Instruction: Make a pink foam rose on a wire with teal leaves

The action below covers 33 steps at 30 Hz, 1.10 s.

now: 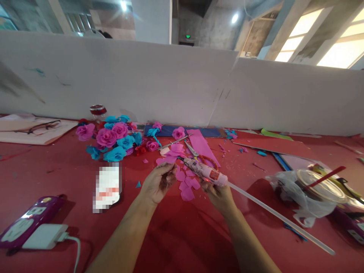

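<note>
Right of hands (218, 195), long stick (280, 217) of glue gun (205, 170) overhangs open red tabletop (273, 244).

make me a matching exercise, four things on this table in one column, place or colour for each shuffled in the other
1. glue gun
2. eyeglasses
3. white charger
4. scissors

A. against the purple power strip
B. orange handles
C. in the right hand
D. on papers, far left

Pairs: 1-C, 2-D, 3-A, 4-B
</note>
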Tool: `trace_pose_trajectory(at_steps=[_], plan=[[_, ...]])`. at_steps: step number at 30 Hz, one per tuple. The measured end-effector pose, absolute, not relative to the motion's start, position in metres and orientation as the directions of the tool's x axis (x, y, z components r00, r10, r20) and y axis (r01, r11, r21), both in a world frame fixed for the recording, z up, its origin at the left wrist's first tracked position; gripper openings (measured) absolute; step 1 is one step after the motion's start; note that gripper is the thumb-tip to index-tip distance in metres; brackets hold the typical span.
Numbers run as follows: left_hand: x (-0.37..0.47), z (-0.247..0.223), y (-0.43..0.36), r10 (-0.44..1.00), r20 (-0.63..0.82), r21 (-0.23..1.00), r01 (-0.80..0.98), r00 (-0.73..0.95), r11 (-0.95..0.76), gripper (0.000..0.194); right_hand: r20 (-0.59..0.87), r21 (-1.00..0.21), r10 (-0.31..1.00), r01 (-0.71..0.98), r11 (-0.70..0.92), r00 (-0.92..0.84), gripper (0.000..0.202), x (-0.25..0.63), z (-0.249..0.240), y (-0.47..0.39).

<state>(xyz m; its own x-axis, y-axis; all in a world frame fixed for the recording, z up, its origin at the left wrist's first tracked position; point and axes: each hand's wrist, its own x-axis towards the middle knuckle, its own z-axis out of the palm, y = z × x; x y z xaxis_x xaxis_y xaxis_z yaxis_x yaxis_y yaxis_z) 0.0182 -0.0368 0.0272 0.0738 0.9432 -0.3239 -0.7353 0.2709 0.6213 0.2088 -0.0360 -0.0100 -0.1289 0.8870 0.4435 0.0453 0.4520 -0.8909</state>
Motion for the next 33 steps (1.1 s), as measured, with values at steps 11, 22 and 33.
trace_pose_trajectory(at_steps=[11,22,33], plan=[[0.017,0.014,-0.041,0.934,0.242,0.892,-0.319,-0.262,-0.321,0.019,0.418,-0.903,0.908,-0.102,0.418,0.018,0.049,0.209,0.003,-0.039],[0.004,0.022,-0.045,0.749,0.442,0.866,0.017,-0.494,-0.500,0.013,0.092,-0.936,0.962,-0.306,0.171,0.257,0.055,0.204,0.007,-0.034],[0.015,0.042,-0.035,0.794,0.312,0.848,-0.223,-0.522,-0.480,0.015,0.070,-0.947,0.973,-0.292,0.133,0.219,0.060,0.203,0.007,-0.034]])
